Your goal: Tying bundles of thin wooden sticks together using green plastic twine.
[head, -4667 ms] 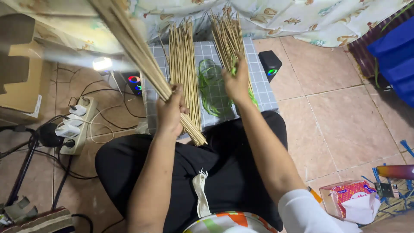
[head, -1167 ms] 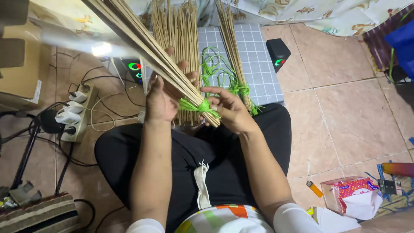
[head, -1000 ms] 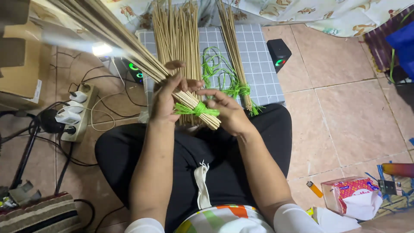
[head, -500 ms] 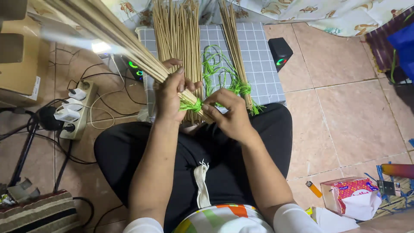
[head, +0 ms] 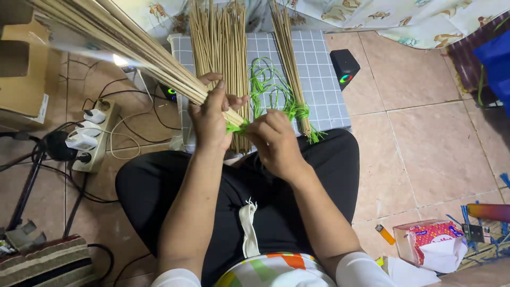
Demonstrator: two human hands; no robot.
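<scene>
My left hand (head: 210,119) grips a long bundle of thin tan sticks (head: 122,42) near its lower end; the bundle slants up to the upper left. A green string (head: 235,127) wraps the bundle's end, and my right hand (head: 273,138) pinches that string beside the left hand. Ahead on a grey checked mat (head: 319,69) lie a loose pile of sticks (head: 220,53), a tangle of green strings (head: 268,85) and a slimmer stick bundle tied in green (head: 289,64).
A power strip with plugs and cables (head: 93,138) lies on the tiled floor at left, next to a cardboard box (head: 24,69). A small black speaker (head: 344,66) stands right of the mat. A tissue box (head: 430,244) and a lighter (head: 385,234) sit at lower right.
The right hand brought a green string to the bundle's end and wound it round. Both hands drew close together at the tie, and the bundle tilted lower toward the left.
</scene>
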